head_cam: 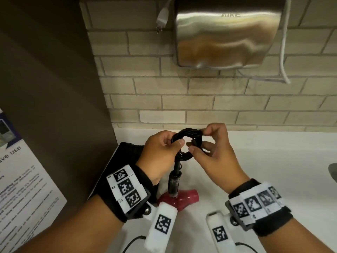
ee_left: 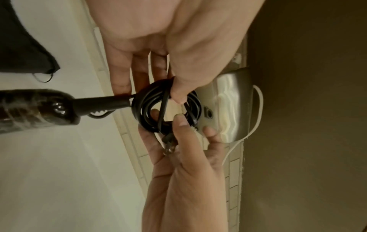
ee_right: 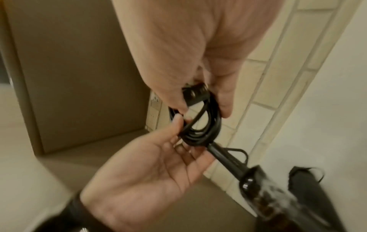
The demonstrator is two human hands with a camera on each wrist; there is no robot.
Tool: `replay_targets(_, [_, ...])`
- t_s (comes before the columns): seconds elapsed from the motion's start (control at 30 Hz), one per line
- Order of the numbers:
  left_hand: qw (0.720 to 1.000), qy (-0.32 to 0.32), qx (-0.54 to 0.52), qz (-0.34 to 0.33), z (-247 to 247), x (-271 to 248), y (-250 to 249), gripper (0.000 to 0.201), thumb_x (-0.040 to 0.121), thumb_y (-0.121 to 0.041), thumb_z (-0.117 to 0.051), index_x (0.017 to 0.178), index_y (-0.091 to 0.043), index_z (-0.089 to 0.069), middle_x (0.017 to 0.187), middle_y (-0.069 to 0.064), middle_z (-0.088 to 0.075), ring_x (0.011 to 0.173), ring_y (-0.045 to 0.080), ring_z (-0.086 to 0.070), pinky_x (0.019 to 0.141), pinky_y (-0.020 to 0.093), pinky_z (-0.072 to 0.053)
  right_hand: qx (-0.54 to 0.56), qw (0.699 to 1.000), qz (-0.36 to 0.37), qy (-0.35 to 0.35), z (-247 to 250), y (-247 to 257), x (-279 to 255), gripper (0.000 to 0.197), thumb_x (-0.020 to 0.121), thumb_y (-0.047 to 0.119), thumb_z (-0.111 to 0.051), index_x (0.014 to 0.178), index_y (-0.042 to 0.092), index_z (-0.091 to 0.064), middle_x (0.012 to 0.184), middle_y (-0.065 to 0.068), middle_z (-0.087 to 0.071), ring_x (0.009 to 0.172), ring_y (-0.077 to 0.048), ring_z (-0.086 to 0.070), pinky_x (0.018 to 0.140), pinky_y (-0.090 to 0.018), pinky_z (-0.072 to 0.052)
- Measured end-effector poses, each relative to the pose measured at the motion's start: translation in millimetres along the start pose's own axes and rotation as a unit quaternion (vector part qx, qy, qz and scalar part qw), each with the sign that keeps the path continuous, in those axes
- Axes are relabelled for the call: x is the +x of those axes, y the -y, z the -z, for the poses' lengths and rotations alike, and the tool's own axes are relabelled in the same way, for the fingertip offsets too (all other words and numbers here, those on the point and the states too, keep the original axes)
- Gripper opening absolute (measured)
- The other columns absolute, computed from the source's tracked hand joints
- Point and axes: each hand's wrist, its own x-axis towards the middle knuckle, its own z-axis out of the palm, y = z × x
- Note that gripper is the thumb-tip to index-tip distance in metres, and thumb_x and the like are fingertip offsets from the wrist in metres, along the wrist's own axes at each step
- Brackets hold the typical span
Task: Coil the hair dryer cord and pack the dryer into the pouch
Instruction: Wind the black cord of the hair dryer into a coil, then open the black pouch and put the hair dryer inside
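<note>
Two hands (head_cam: pixel 164 150) (head_cam: pixel 215 152) on coiled cord (head_cam: pixel 187 141); pouch (head_cam: pixel 127 161) seemingly unfilled.

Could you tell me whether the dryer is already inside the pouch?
No, the dryer hangs outside the pouch, which lies flat on the counter.

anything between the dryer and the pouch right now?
Nothing visible lies between them. The red hair dryer hangs below the coiled cord, which the left hand and right hand both hold. The black pouch lies on the white counter just to its left; whether its mouth is open cannot be told.
</note>
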Motion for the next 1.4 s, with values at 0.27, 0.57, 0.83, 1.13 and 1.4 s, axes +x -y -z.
replay_targets(0.27, [0.997,0.037,0.061,0.004,-2.1,14.8,6.8,0.031,0.083,-0.041,-0.067,0.111,-0.027,-0.063,0.102,0.012,-0.066,0.091,0.023,-0.067,0.086,0.044,-0.058,-0.082,0.994,-0.007,-0.073,16.1,-29.8,16.9,0.033,0.084,0.011,-0.075,0.098,0.041,-0.074,0.115,0.004,-0.063,0.099,-0.021,-0.070,0.092,-0.045,-0.058])
replay_targets(0.57, [0.992,0.007,0.070,0.108,54.9,-37.7,73.0,0.016,0.096,-0.015,-0.057,0.108,-0.022,-0.065,0.105,0.004,-0.064,0.103,0.019,-0.064,0.089,0.036,-0.054,-0.118,0.940,-0.242,-0.208,111.8,-99.9,1.2,0.021,0.084,0.006,-0.072,0.089,0.026,-0.073,0.112,-0.019,-0.063,0.096,-0.044,-0.069,0.077,-0.047,-0.063])
replay_targets(0.83, [0.987,-0.019,0.054,0.153,82.7,-61.3,102.2,0.015,0.097,-0.014,-0.054,0.105,-0.019,-0.066,0.106,0.009,-0.061,0.103,0.021,-0.061,0.081,0.034,-0.051,-0.266,0.877,-0.363,-0.169,159.8,-156.9,-46.6,0.019,0.079,0.045,-0.066,0.092,0.034,-0.076,0.108,-0.002,-0.076,0.102,-0.026,-0.068,0.093,-0.038,-0.053])
replay_targets(1.13, [0.982,-0.035,0.049,0.176,93.5,-62.7,108.2,0.018,0.100,-0.018,-0.050,0.099,-0.025,-0.067,0.106,0.009,-0.062,0.104,0.023,-0.062,0.084,0.039,-0.050,-0.390,0.801,-0.440,-0.115,167.0,-147.6,-17.1,0.036,0.090,0.052,-0.057,0.116,0.031,-0.071,0.131,-0.014,-0.065,0.120,-0.036,-0.058,0.103,-0.042,-0.046])
replay_targets(1.4, [0.985,-0.055,0.048,0.155,94.9,-60.6,99.6,0.016,0.100,-0.020,-0.051,0.106,-0.022,-0.066,0.107,0.005,-0.063,0.103,0.019,-0.062,0.081,0.032,-0.053,-0.227,0.953,-0.173,-0.104,41.4,-84.6,13.5,0.004,0.089,0.026,-0.068,0.088,0.029,-0.071,0.107,-0.002,-0.062,0.086,-0.013,-0.065,0.071,-0.024,-0.049])
